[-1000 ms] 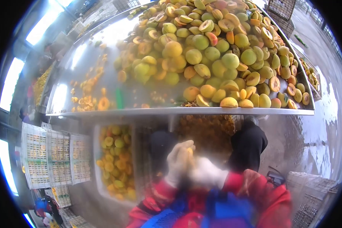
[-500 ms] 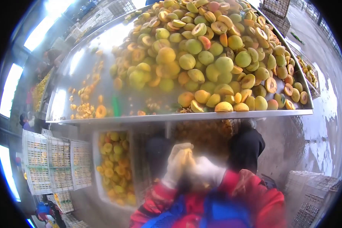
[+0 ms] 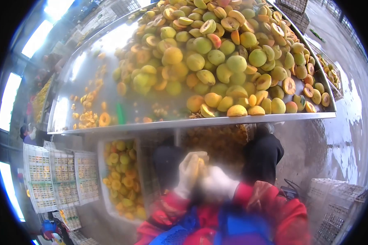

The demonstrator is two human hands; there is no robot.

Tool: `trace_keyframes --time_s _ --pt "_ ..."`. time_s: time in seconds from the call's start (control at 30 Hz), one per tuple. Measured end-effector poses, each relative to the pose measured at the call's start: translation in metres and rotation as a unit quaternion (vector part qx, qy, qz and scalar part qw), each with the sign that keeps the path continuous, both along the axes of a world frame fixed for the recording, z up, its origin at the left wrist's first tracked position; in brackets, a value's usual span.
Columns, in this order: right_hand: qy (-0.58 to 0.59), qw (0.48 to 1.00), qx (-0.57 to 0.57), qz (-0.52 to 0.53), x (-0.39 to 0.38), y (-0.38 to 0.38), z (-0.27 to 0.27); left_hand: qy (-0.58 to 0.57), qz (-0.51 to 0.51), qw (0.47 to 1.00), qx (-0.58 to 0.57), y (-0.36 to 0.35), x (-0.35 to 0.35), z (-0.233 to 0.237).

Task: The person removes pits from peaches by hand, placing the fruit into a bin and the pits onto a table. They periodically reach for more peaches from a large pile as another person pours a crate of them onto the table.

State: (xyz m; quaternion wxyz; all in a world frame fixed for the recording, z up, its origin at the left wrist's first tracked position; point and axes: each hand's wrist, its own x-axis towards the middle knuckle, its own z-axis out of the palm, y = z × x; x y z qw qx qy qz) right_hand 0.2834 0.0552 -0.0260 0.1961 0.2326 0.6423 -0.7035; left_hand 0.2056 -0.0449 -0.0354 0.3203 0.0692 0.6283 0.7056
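Observation:
My left hand (image 3: 189,173), in a whitish glove, is closed on a yellow peach (image 3: 200,166) over my lap. Pressed close against it, my right hand (image 3: 220,182), also gloved, looks closed; blur hides what its fingers hold. In front of both hands stands a metal table (image 3: 184,125) with a big heap of whole and halved peaches (image 3: 237,63). Small cut pieces (image 3: 92,118) and a green object (image 3: 120,114) lie towards the left of its top.
A white crate (image 3: 102,179) of peaches stands left of my legs. Below the table is a container of brownish pieces (image 3: 216,141). White crates are stacked at left (image 3: 63,175) and right (image 3: 331,208). A person (image 3: 28,134) is at far left.
My view has shifted slightly, so the table and heap appear a little further left and higher. Both hands stay together at the peach, with the right hand moved slightly.

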Motion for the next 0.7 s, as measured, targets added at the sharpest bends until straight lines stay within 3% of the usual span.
trace_keyframes --time_s 0.03,0.1,0.13,0.2,0.27,0.33,0.4,0.47,0.5,0.53,0.57,0.7 --pt "-0.003 1.0 -0.002 0.0 0.001 -0.004 -0.004 -0.021 0.016 0.999 0.021 0.0 0.002 0.001" --pt "0.052 0.987 0.154 0.02 0.002 -0.01 -0.014 0.005 0.046 0.999 0.012 0.006 0.002 0.001" --pt "0.047 0.987 0.15 0.02 0.004 -0.011 -0.017 0.03 0.081 0.996 0.003 0.008 0.003 0.001" --pt "0.094 0.927 0.329 0.153 0.003 -0.007 -0.013 0.016 0.076 0.996 -0.039 0.016 -0.002 0.013" --pt "0.046 0.911 0.361 0.194 -0.005 -0.002 0.006 -0.123 0.037 0.99 -0.06 0.015 -0.017 0.01" --pt "0.021 0.896 0.414 0.158 -0.013 -0.003 0.02 -0.157 0.058 0.985 -0.051 0.018 -0.025 0.002" --pt "0.051 0.904 0.39 0.165 -0.016 -0.003 -0.01 -0.23 0.013 0.971 -0.064 0.017 -0.038 -0.001" --pt "0.06 0.945 0.306 0.101 -0.017 -0.002 -0.018 -0.239 0.035 0.967 -0.083 0.022 -0.037 0.0" --pt "0.058 0.945 0.305 0.1 -0.019 -0.003 -0.021 -0.138 0.035 0.987 -0.077 0.022 -0.035 -0.001" --pt "0.003 0.994 0.112 0.017 -0.023 -0.002 -0.023 -0.036 0.032 0.996 -0.069 0.024 -0.034 -0.003" --pt "-0.05 0.993 -0.085 -0.065 -0.026 -0.002 -0.026 0.024 0.048 0.998 -0.033 0.025 -0.03 -0.012" --pt "-0.106 0.967 -0.205 -0.11 -0.027 0.001 -0.038 0.137 0.015 0.99 0.006 0.026 -0.031 -0.016"
